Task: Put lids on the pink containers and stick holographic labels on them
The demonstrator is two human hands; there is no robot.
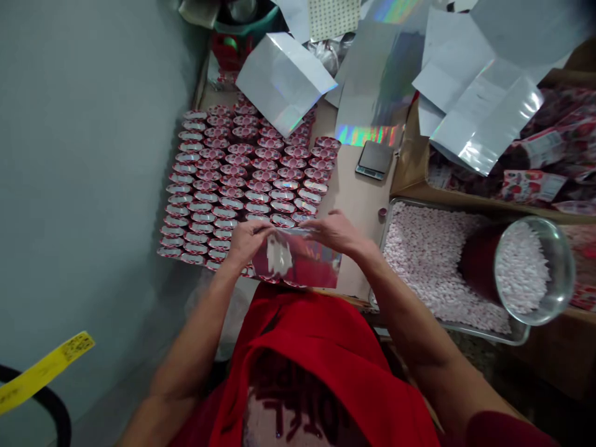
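Observation:
Between both hands is a red plastic pouch (311,261) with a pale patch on its face, slightly blurred. My left hand (246,241) pinches its upper left corner, thumb against fingers. At the upper right edge, the fingers of my right hand (336,231) are closed on the same pouch. It hangs near the table's front edge, in front of a red apron (316,335). Just beyond it, many opened pouches (246,167) stand upright in tight rows, their oval mouths facing up. What lies inside the held pouch cannot be made out.
At right, a metal tray (388,230) holds small whitish pieces, with a clear container (559,273) of them tilted in it. Behind stands a cardboard box (410,161) of filled packets. A small scale (375,159), a dark red cap (382,213) and silvery sheets (372,81) lie on the table.

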